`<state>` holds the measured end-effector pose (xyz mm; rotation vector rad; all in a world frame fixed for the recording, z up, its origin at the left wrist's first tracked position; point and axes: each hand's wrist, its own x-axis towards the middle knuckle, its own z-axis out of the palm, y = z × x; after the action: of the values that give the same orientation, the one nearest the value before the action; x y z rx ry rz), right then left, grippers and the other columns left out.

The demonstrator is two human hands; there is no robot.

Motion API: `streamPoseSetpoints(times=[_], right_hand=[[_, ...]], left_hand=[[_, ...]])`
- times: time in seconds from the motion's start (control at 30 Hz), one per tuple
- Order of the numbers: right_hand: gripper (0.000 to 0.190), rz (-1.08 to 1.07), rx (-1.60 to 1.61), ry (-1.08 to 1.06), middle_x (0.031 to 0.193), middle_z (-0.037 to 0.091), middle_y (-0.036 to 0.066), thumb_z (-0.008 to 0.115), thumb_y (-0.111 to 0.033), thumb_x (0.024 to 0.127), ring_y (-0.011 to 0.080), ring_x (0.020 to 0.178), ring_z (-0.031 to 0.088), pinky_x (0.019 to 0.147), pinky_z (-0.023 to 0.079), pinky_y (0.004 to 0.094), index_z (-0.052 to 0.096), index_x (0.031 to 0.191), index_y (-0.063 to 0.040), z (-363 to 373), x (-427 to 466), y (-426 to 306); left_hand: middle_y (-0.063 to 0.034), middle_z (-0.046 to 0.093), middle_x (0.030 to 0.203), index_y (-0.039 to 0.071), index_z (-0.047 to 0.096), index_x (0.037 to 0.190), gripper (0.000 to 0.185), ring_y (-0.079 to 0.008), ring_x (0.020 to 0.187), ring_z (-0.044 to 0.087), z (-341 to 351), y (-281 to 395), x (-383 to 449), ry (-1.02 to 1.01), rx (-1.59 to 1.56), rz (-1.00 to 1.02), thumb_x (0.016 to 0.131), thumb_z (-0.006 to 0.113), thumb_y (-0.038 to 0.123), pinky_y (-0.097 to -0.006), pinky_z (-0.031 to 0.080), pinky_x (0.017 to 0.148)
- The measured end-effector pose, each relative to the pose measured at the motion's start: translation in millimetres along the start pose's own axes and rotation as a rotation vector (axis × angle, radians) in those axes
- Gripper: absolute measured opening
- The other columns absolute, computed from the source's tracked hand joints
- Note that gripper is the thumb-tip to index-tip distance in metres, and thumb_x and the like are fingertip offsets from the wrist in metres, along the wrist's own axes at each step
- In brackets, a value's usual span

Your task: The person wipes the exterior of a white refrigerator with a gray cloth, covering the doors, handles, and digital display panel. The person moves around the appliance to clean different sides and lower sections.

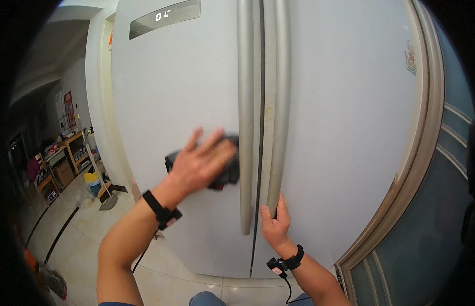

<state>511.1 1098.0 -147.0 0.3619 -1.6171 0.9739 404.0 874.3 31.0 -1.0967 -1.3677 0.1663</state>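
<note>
A two-door refrigerator point(176, 88) with a light grey front stands before me. Blurred by motion, my left hand point(201, 164) presses a dark cloth point(231, 164) against the left door, beside the left handle point(245, 114); some fingers are spread over the cloth. My right hand point(276, 222) grips the lower end of the right door's handle point(281, 107). Both doors look closed. A lit display panel point(164, 18) is at the top of the left door. Each wrist wears a black strap with a small device.
At right, a door frame point(432, 95) borders a dark glass panel point(413, 214). To the left are a dustpan point(109, 202) with a long handle, a bin point(93, 185) with a yellow liner, and a wooden shelf point(74, 151). A black cable hangs from my right wrist.
</note>
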Motion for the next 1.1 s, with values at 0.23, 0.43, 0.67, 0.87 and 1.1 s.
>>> streamPoseSetpoints(times=[0.23, 0.43, 0.67, 0.87, 1.1], right_hand=[[0.058, -0.014, -0.024, 0.009, 0.115, 0.066, 0.02, 0.071, -0.011, 0.098, 0.0337, 0.1, 0.063, 0.089, 0.052, 0.0428, 0.049, 0.147, 0.009, -4.8, 4.9, 3.2], [0.058, 0.026, -0.013, 0.002, 0.112, 0.066, 0.021, 0.073, -0.014, 0.097, 0.0352, 0.095, 0.061, 0.086, 0.052, 0.043, 0.051, 0.146, 0.009, 1.7, 0.0, -1.0], [0.058, -0.048, -0.029, 0.044, 0.111, 0.067, 0.02, 0.073, -0.015, 0.098, 0.0343, 0.093, 0.06, 0.084, 0.051, 0.0426, 0.051, 0.145, 0.01, -1.8, 3.2, 6.0], [0.057, 0.047, 0.066, 0.016, 0.117, 0.067, 0.021, 0.073, -0.012, 0.098, 0.0336, 0.101, 0.062, 0.091, 0.051, 0.0427, 0.051, 0.146, 0.008, 4.8, -5.2, 0.9], [0.057, 0.115, 0.048, 0.003, 0.127, 0.065, 0.021, 0.069, -0.011, 0.099, 0.033, 0.113, 0.063, 0.099, 0.05, 0.0425, 0.048, 0.149, 0.008, -5.6, -6.4, 16.2]], left_hand=[[-0.0196, 0.067, 0.137, -0.004, 0.064, 0.133, 0.045, -0.0389, 0.143, 0.051, -15.5, -68.1, 124.3, 0.226, 0.071, -0.363, 0.09, 0.071, 0.01, -0.0551, 0.035, 0.123], [-0.0159, 0.07, 0.134, -0.001, 0.066, 0.132, 0.051, -0.0328, 0.145, 0.053, -16.4, -7.5, 30.3, -0.029, -0.058, -0.135, 0.082, 0.076, 0.007, -0.0574, 0.034, 0.123], [-0.0217, 0.067, 0.135, -0.004, 0.062, 0.134, 0.044, -0.0401, 0.138, 0.055, -5.0, -75.7, 134.6, 0.343, 0.146, -0.443, 0.092, 0.069, 0.007, -0.0551, 0.038, 0.118], [-0.016, 0.064, 0.144, 0.001, 0.064, 0.138, 0.06, -0.0327, 0.147, 0.049, -6.0, 62.7, -48.2, -0.163, -0.086, -0.182, 0.085, 0.075, 0.025, -0.0524, 0.032, 0.125], [-0.0253, 0.053, 0.154, -0.003, 0.048, 0.15, 0.067, -0.0403, 0.152, 0.039, -12.6, -103.4, 20.8, 0.077, 0.31, -0.724, 0.104, 0.057, 0.045, -0.0572, 0.02, 0.128]])
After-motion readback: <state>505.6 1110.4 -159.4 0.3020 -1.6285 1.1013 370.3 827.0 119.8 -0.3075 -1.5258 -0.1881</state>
